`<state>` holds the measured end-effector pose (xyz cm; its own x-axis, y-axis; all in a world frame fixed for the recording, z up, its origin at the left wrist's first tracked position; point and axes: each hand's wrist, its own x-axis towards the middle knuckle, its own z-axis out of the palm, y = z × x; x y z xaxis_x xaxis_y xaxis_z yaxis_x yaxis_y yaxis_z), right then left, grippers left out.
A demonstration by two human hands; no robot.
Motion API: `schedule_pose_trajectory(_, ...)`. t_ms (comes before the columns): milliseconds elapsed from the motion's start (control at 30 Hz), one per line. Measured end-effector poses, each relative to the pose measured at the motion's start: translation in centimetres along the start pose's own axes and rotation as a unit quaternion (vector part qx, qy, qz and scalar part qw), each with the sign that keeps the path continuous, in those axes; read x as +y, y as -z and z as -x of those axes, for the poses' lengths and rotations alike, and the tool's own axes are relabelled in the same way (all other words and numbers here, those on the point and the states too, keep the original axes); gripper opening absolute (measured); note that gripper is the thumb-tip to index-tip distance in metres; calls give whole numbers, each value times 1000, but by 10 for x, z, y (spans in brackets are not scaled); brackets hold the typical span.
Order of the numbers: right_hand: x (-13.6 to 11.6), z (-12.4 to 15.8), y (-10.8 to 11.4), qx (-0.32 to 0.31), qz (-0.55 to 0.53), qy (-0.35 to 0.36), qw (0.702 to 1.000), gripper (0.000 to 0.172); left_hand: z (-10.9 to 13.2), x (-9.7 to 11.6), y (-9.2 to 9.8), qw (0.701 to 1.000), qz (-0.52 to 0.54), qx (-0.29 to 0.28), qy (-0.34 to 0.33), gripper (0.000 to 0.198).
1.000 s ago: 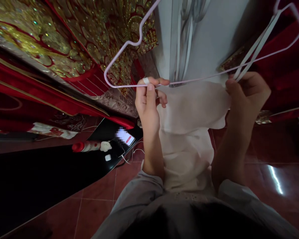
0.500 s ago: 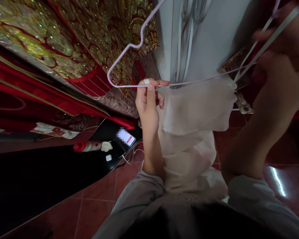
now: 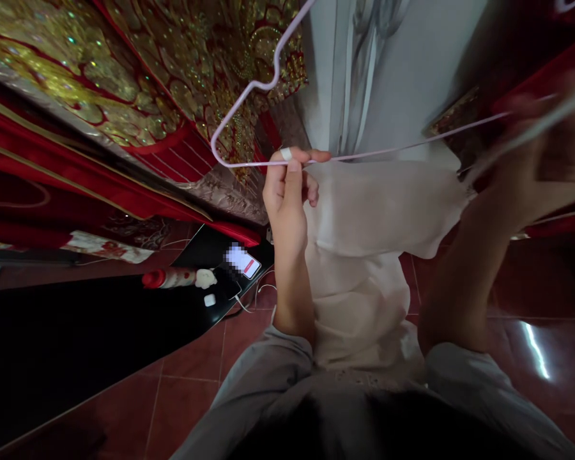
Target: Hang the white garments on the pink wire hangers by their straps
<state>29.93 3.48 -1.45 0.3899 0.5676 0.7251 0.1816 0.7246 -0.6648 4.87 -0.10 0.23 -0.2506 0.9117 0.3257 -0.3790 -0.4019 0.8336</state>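
My left hand is raised in front of me, pinching the bottom bar of a thin pale pink wire hanger. A white band sits on its forefinger. A sheer cream garment hangs from the hanger down toward my lap. My right hand is at the right end of the hanger, smeared by motion. It seems closed round the garment's white straps, which run up to the right.
Red and gold embroidered fabric hangs at the left and far right. A black surface at lower left carries a red-capped bottle, a phone on a white cable and a small white cube. Red floor tiles lie below.
My right hand rose from the garment's edge up to the right with the straps, then dropped a little. The left hand kept its pinch on the hanger bar.
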Motion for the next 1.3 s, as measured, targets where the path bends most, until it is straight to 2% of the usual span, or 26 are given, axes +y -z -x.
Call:
schedule_pose_trajectory(33,-7,7,-12,-35,23,30,999,34,1,-1,0,1000,-7,3,1,12)
schedule_pose_trajectory(67,-12,12,-22,-92,47,14,995,37,1,-1,0,1000,-17,11,-5,7)
schedule_pose_trajectory(100,-16,15,-29,-108,61,17,992,37,1,-3,2,999,-33,25,-18,6)
schedule_pose_trajectory(133,-20,18,-35,-127,75,4,989,36,1,-4,5,997,-54,45,-37,14)
schedule_pose_trajectory(233,-25,18,-40,-91,80,-4,993,27,-4,-6,24,972,-131,149,-128,33)
schedule_pose_trajectory(300,-27,16,-38,-78,74,-10,994,27,-9,-4,39,940,-164,228,-196,35)
schedule_pose_trajectory(367,-29,15,-38,-84,71,-22,994,26,-16,4,52,923,-166,257,-232,29)
schedule_pose_trajectory(433,-30,16,-38,-96,72,-35,992,24,-23,16,58,942,-149,211,-215,26)
schedule_pose_trajectory(533,-32,18,-40,-90,66,-45,993,25,-35,39,55,979,-136,86,-126,34)
schedule_pose_trajectory(600,-33,20,-40,-80,66,-48,993,29,-45,54,49,985,-156,24,-69,37)
schedule_pose_trajectory(667,-34,21,-40,-75,72,-53,993,31,-55,67,43,975,-214,-29,-51,31)
schedule_pose_trajectory(767,-35,25,-40,-78,80,-58,992,30,-68,78,35,938,-319,-118,-63,19)
schedule_pose_trajectory(833,-35,28,-41,-88,81,-55,991,30,-72,80,32,923,-352,-137,-75,16)
schedule_pose_trajectory(1000,-42,30,-38,-83,118,-47,988,29,-65,66,30,942,-312,-87,-84,29)
schedule_pose_trajectory(1067,-46,29,-35,-88,128,-48,987,30,-61,54,29,959,-252,-54,-122,31)
schedule_pose_trajectory(1167,-48,29,-35,-104,132,-44,985,33,-53,32,26,975,-105,76,-180,36)
schedule_pose_trajectory(1233,-47,32,-40,-113,136,-43,983,33,-46,17,21,980,-1,158,-125,27)
schedule_pose_trajectory(1300,-44,36,-45,-121,138,-43,982,33,-38,5,17,982,55,176,-42,17)
